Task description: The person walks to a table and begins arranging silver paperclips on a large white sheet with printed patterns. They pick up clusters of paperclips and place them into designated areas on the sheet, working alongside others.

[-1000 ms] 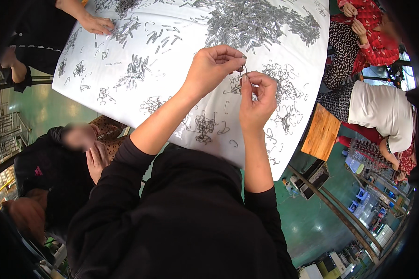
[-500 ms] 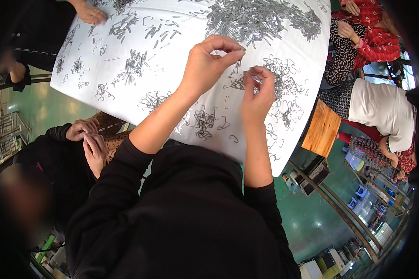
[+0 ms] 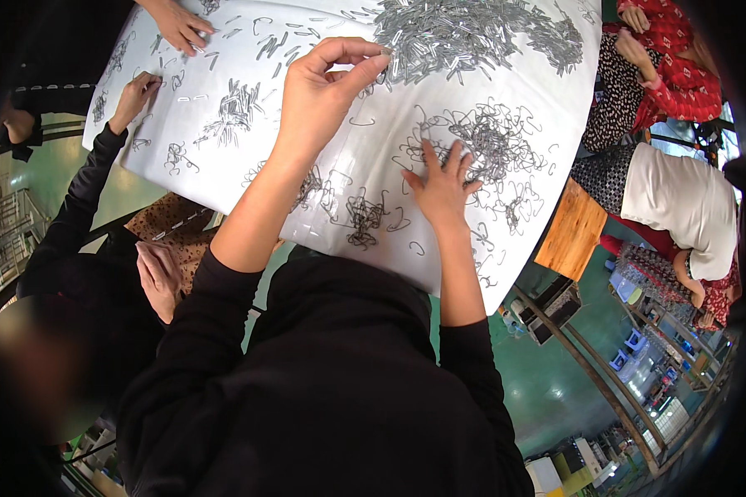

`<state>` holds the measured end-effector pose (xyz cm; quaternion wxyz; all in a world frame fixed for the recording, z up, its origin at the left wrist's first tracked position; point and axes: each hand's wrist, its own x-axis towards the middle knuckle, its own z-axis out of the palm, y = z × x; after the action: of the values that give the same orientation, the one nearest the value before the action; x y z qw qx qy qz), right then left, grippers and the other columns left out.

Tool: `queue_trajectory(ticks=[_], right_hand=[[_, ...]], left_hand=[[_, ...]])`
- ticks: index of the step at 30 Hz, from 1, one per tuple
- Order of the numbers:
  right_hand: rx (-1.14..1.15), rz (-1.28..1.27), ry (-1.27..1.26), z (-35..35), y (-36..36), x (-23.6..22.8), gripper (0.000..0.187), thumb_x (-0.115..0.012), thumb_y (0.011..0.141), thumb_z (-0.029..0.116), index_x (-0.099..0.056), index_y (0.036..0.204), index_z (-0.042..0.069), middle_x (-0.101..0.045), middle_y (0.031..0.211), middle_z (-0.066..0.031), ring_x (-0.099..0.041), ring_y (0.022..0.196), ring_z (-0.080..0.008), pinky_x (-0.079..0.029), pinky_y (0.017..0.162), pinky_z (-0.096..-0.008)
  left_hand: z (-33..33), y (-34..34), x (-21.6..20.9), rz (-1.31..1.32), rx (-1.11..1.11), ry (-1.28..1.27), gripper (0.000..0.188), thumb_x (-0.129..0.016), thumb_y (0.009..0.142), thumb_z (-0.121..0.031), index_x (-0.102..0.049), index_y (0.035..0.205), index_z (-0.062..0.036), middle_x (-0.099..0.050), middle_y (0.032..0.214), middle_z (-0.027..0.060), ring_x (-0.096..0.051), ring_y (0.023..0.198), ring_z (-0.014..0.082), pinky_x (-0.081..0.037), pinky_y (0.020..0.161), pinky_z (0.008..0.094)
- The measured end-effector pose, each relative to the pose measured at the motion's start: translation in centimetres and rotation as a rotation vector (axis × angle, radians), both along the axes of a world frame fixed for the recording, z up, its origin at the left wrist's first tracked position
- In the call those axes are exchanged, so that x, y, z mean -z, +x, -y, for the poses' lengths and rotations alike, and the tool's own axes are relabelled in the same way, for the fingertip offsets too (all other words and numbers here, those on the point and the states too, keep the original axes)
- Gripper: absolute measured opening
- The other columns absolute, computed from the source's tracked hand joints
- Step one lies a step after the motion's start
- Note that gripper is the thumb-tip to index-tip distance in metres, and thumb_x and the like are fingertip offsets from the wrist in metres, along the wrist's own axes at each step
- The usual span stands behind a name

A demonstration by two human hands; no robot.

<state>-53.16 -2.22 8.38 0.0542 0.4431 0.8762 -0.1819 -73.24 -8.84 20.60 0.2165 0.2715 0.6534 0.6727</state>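
My left hand [image 3: 319,95] pinches together, perhaps on something; my right hand [image 3: 445,190] splays over grey bent-wire hooks [image 3: 487,137] near the white worktop's right edge [image 3: 549,189].

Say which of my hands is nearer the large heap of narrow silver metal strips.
Left. Your left hand is by the left edge of the heap; your right hand is farther off, at dark wire hooks.

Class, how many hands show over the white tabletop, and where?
4: the person's left hand, upper centre; the right hand, spread at the dark hooks; one co-worker's hand, upper left; another hand, below that. More may be off-frame.
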Motion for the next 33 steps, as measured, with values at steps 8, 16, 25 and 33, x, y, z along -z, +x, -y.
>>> queue_trajectory(ticks=[8, 16, 25, 33], right_hand=[[0.016, -0.324, 0.221, -5.2, -2.4, 0.5, 0.007, -0.066, 0.083, 0.016, -0.069, 0.087, 0.011, -0.062, 0.082, -0.0049, -0.062, 0.078, -0.0259, -0.045, 0.074, -0.0418], [-0.315, -0.399, -0.014, -4.7, -9.4, 1.9, 0.008, -0.069, 0.08, 0.019, -0.066, 0.084, 0.012, -0.06, 0.085, -0.0019, -0.059, 0.086, -0.0227, -0.044, 0.076, -0.0389], [-0.085, -0.331, 0.155, -5.3, -9.2, 1.9, 0.012, -0.065, 0.085, 0.022, -0.065, 0.088, 0.01, -0.06, 0.096, -0.006, -0.058, 0.094, -0.0245, -0.045, 0.078, -0.0409], [-0.042, -0.271, 0.004, -5.4, -7.6, -3.1, 0.015, -0.066, 0.086, 0.017, -0.061, 0.091, 0.003, -0.062, 0.091, -0.0077, -0.063, 0.078, -0.0231, -0.051, 0.069, -0.0355]], left_hand=[[0.6, -0.8, -0.1, 0.027, -0.008, 0.012, 0.01, -0.07, 0.084, -0.007, -0.071, 0.094, -0.0042, -0.068, 0.084, 0.0008, -0.058, 0.07, 0.0025, -0.045, 0.06, 0.0166], [1.7, -1.5, -0.8, -0.011, -0.031, 0.019, 0.01, -0.07, 0.084, -0.006, -0.071, 0.094, -0.0034, -0.07, 0.087, 0.0006, -0.057, 0.069, 0.002, -0.044, 0.061, 0.0166], [3.1, -1.9, -0.5, 0.009, -0.072, 0.003, 0.012, -0.071, 0.083, -0.006, -0.071, 0.094, -0.0028, -0.069, 0.087, 0.0, -0.057, 0.07, 0.0028, -0.045, 0.063, 0.0171], [2.9, -0.1, -0.1, 0.044, 0.01, -0.027, 0.01, -0.07, 0.084, -0.006, -0.07, 0.093, -0.0022, -0.069, 0.087, 0.0007, -0.058, 0.069, 0.0031, -0.047, 0.063, 0.0179]])
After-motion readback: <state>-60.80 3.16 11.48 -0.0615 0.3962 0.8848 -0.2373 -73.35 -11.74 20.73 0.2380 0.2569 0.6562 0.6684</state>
